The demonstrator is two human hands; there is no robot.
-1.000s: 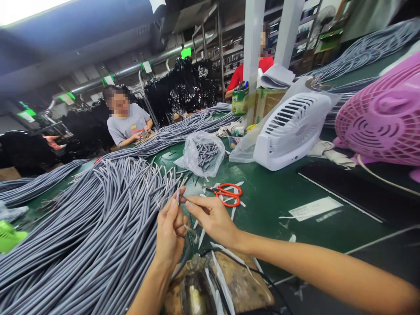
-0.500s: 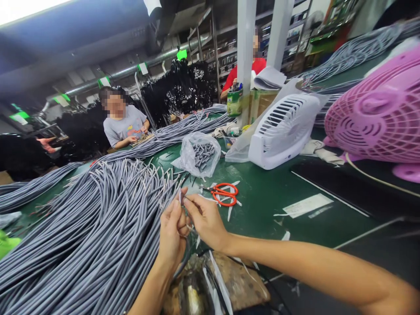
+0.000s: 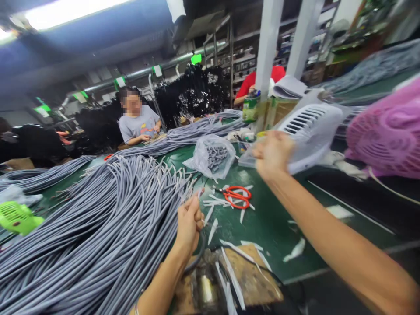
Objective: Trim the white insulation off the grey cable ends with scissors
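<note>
My left hand (image 3: 190, 221) is closed round the end of a grey cable (image 3: 198, 258), whose tip pokes up above the fingers. Raised in front of the white fan (image 3: 310, 127), my right hand (image 3: 274, 153) is blurred, its fingers curled; whether they hold anything is too smeared to tell. To the left of my left hand lies a big bundle of grey cables (image 3: 98, 227). Red-handled scissors (image 3: 236, 197) rest on the green table (image 3: 262, 227) among white strips. Behind them sits a clear plastic bag (image 3: 201, 157) with small grey pieces.
A pink fan (image 3: 387, 127) stands at the right, a light green fan (image 3: 18, 217) at the left. A wooden block (image 3: 252, 280) with a metal part is at the near edge. Across the table sits a person in grey (image 3: 139, 124); another in red is partly hidden by a post.
My right hand has left my left hand and moved up and right toward the white fan. My left hand still grips the cable. The view has shifted, bringing more of the light green fan in.
</note>
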